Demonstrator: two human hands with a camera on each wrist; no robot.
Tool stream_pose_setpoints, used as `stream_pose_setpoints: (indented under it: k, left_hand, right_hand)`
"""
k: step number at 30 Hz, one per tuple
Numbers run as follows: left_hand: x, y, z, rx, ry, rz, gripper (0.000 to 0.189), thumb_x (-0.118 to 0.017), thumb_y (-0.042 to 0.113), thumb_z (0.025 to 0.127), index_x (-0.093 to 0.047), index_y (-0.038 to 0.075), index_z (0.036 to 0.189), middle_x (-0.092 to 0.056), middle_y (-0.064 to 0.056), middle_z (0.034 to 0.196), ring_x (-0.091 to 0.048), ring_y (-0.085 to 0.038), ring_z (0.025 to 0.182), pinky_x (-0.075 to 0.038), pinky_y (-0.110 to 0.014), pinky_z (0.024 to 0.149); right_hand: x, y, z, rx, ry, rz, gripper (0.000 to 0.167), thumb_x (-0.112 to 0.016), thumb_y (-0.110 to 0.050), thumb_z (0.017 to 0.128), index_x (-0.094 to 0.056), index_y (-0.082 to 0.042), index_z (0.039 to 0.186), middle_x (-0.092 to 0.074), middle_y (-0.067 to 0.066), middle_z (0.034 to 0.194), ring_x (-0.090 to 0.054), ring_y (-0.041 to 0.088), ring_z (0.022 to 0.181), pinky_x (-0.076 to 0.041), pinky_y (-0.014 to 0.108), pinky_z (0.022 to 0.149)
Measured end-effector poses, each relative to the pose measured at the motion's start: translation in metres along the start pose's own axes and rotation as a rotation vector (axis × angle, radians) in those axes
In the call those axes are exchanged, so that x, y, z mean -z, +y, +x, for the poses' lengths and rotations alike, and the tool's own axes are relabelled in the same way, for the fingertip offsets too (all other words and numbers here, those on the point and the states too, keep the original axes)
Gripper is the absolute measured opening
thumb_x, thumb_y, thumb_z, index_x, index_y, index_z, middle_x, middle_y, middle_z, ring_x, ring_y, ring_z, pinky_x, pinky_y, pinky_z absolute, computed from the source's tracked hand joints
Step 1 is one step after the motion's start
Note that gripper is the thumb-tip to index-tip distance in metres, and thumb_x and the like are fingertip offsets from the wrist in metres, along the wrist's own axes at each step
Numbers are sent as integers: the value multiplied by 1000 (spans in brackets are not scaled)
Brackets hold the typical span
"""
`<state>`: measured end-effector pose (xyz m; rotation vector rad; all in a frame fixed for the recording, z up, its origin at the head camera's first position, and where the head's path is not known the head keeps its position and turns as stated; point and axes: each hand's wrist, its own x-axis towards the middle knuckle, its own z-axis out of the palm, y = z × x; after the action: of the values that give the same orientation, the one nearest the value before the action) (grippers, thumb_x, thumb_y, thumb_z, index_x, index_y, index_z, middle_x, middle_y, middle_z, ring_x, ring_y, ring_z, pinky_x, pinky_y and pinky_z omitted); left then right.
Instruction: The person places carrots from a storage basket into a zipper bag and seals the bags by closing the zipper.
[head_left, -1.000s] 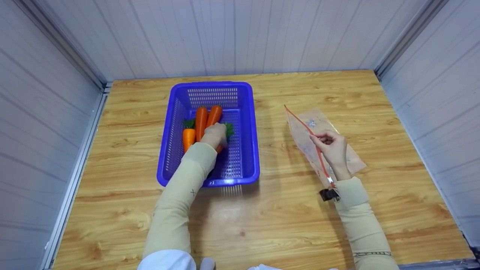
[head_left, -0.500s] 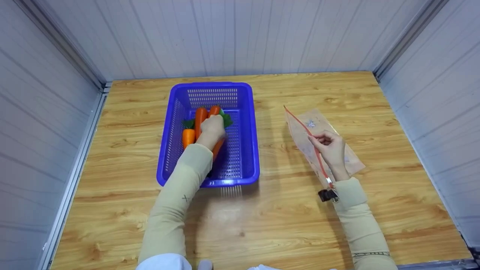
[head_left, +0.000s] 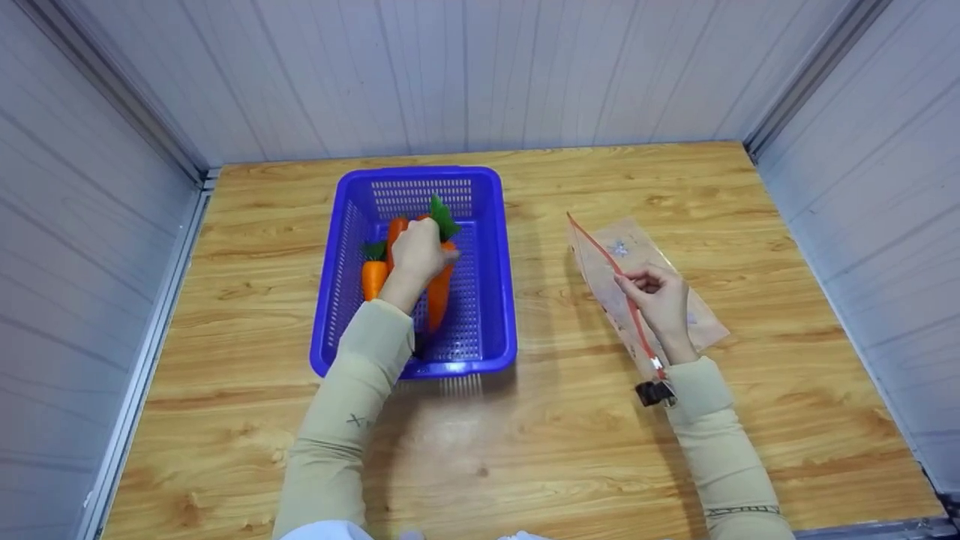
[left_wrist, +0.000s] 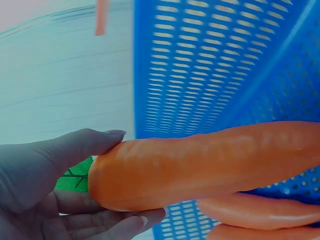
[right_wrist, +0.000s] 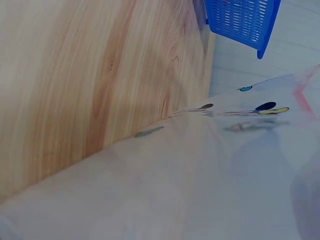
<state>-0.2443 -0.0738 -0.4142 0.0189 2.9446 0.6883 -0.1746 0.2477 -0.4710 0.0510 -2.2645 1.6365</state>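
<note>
In the head view, my left hand [head_left: 418, 253] is inside the blue plastic basket [head_left: 511, 300] and grips an orange carrot [head_left: 439, 296] with green leaves. The left wrist view shows thumb and fingers round the thick, leafy end of this carrot [left_wrist: 210, 167], its narrow end toward the basket. To the right, my right hand [head_left: 661, 298] pinches the red zip edge of a clear zip bag [head_left: 637, 238] that lies slanted over the table. The bag's printed film [right_wrist: 150, 192] fills much of the right wrist view, where the right fingers are not plainly seen.
More carrots lie in the basket, one short and bright orange [head_left: 374, 280], another longer and redder [head_left: 396, 232] partly behind my left hand. The wooden table [head_left: 480, 450] has pale panel walls [head_left: 480, 75] at its back and sides. A black device sits at my right wrist [head_left: 654, 392].
My left hand has shifted up and slightly left in the basket, and the gripped carrot with its leaves has risen with it. The right hand and bag are nearly still.
</note>
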Motion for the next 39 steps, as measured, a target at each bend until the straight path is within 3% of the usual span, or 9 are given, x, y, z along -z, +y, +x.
stream_pose_setpoints:
  k: [6,13,17,22,27,34,39]
  left_hand:
    - [5,2,-13,-14,71,-94,31,-70,32,74,-61,4,83,-59,-9,75,-56,-24,64,-47,-36,56]
    - [13,9,-32,-82,194,-200,33,-67,37,77,-59,4,80,-54,-7,67,-54,-21,55,-43,-29,48]
    - [19,13,-45,-153,266,-264,33,-67,36,77,-61,5,81,-58,-6,69,-55,-20,58,-45,-29,51]
    - [21,17,-57,-218,378,-436,35,-68,35,76,-62,2,88,-62,-8,79,-56,-18,66,-49,-27,61]
    - [11,21,-61,-299,481,-550,38,-67,35,77,-61,1,93,-63,-8,85,-58,-14,72,-48,-22,63]
    - [-11,28,-60,-349,584,-679,39,-69,33,76,-60,-1,93,-64,-9,84,-62,-14,72,-50,-21,57]
    - [-27,38,-63,-387,585,-856,35,-69,27,77,-60,-2,94,-64,-9,86,-62,-13,74,-51,-23,58]
  right_hand:
    - [-2,-6,-1,0,-8,-10,12,-69,-2,74,-64,9,73,-58,15,59,-49,6,45,-39,14,41]
    - [-5,-6,-1,10,-15,8,12,-69,-1,74,-64,9,73,-58,18,61,-50,5,46,-39,13,42]
    - [-7,-6,-1,18,-17,1,11,-69,-1,74,-64,9,72,-58,18,60,-50,6,47,-39,13,42]
    - [-9,-6,-2,32,-20,-14,11,-69,0,74,-64,9,73,-58,19,61,-51,6,48,-40,13,44]
    - [-10,-8,-2,19,-19,-18,10,-69,0,74,-64,9,74,-58,18,62,-51,6,49,-39,13,44]
    - [-12,-11,-3,7,-23,-18,11,-69,-1,74,-64,10,74,-57,16,61,-50,7,49,-38,13,44]
    - [-13,-12,-4,-2,-22,-26,11,-69,-1,74,-64,9,74,-57,16,62,-50,5,50,-38,12,45]
